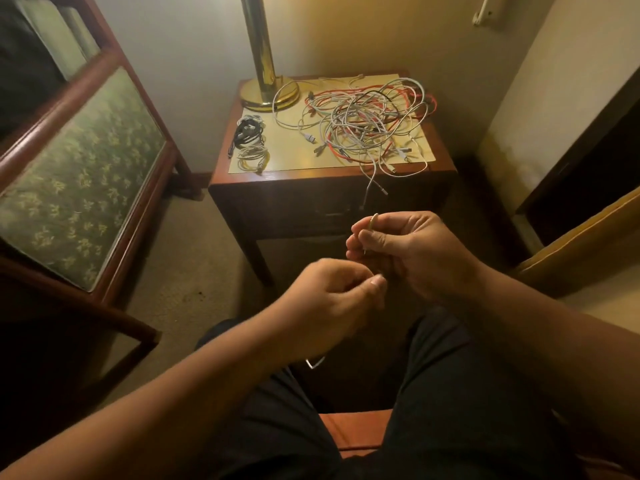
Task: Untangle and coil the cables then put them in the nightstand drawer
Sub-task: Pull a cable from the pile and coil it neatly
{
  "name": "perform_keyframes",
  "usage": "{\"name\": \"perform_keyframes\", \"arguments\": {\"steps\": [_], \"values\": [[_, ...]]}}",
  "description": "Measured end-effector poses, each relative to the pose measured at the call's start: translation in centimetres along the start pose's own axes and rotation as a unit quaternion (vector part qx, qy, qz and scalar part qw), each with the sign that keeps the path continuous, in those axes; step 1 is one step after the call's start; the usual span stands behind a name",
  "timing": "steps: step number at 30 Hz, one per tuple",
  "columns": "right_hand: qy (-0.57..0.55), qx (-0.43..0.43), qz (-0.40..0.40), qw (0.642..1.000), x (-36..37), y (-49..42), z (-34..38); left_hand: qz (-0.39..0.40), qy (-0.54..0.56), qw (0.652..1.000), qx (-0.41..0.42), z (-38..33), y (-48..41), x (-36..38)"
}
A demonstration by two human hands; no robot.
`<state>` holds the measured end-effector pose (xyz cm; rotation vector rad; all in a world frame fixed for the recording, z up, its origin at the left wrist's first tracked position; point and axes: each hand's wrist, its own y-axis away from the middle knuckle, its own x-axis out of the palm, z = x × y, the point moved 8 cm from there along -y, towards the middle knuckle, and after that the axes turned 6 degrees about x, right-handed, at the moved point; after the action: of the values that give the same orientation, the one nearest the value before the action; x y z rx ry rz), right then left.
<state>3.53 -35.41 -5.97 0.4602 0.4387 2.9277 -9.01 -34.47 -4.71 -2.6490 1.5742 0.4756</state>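
Note:
A tangle of white, grey and orange cables (367, 123) lies on the right half of the nightstand (332, 178) top, with a few ends hanging over its front edge. Three coiled cables, black and white, (250, 142) lie at the top's left side. In front of the nightstand, above my lap, my right hand (412, 254) holds a thin pale cable (371, 224) looped in its curled fingers. Just below and left of it, my left hand (332, 303) pinches the same cable. One cable end (313, 363) shows under my left wrist. The drawer front (332, 216) is closed.
A brass lamp base (268, 90) stands at the nightstand's back left. A wooden-framed piece with green patterned upholstery (79, 178) stands to the left. Carpet (194, 258) lies between them. A yellowish wall and a dark opening are on the right. My dark-trousered legs fill the foreground.

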Motion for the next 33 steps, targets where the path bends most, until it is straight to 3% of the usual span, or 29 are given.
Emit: {"name": "perform_keyframes", "arguments": {"steps": [4,11,17,23,28,30,33], "values": [[0.125,-0.003,0.116,0.985,1.7,0.1,-0.3,-0.042,0.088,0.994,0.052,-1.6,0.0,-3.7],[-0.044,0.096,0.203,0.973,3.8,0.5,-2.0,-0.133,0.088,0.985,0.069,-0.6,-0.2,-6.2],[-0.043,0.096,0.259,0.96,5.2,1.5,-1.5,-0.169,0.054,0.981,0.075,0.9,-0.7,-5.9],[-0.174,0.053,0.172,0.968,4.8,1.2,-0.6,-0.125,0.213,0.969,-0.019,3.9,-1.5,-1.8],[-0.229,0.01,0.051,0.972,2.4,0.3,0.7,-0.044,0.135,0.987,-0.072,4.5,-1.4,0.7],[-0.212,-0.004,0.012,0.977,1.1,-0.1,0.8,-0.001,0.098,0.991,-0.088,4.3,-1.1,1.6],[-0.055,-0.03,-0.007,0.998,-0.3,-0.2,0.8,0.022,0.101,0.993,-0.063,3.0,-1.0,1.1]]}}
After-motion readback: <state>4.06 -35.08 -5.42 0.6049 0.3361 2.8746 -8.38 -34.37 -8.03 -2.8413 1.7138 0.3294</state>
